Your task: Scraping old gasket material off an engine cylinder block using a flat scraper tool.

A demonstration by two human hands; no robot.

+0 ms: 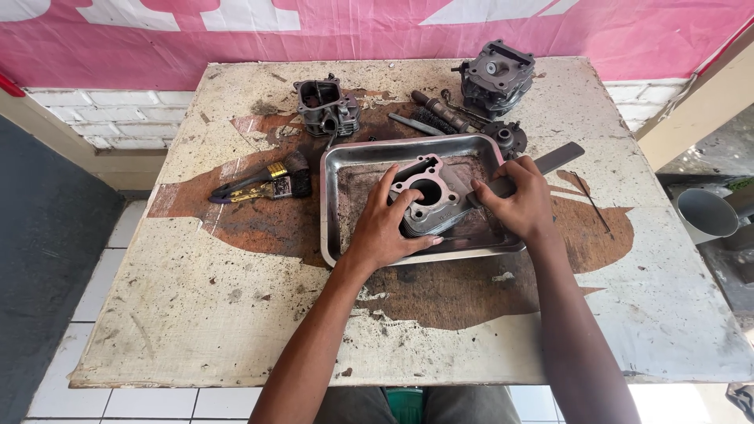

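Grey finned engine cylinder (425, 198) in the metal tray (345, 161), bore facing up. Left hand (386, 226) curled round its side, gripping; right hand (518, 201) closed on a flat scraper (550, 162), blade angled toward its top face.

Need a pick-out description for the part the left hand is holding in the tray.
Start at the stained table, then the shallow metal tray at its middle. The left hand steadies the grey engine cylinder block there, while the right hand holds a flat tool against it. Unlike the parts behind the tray, it has one large round bore.
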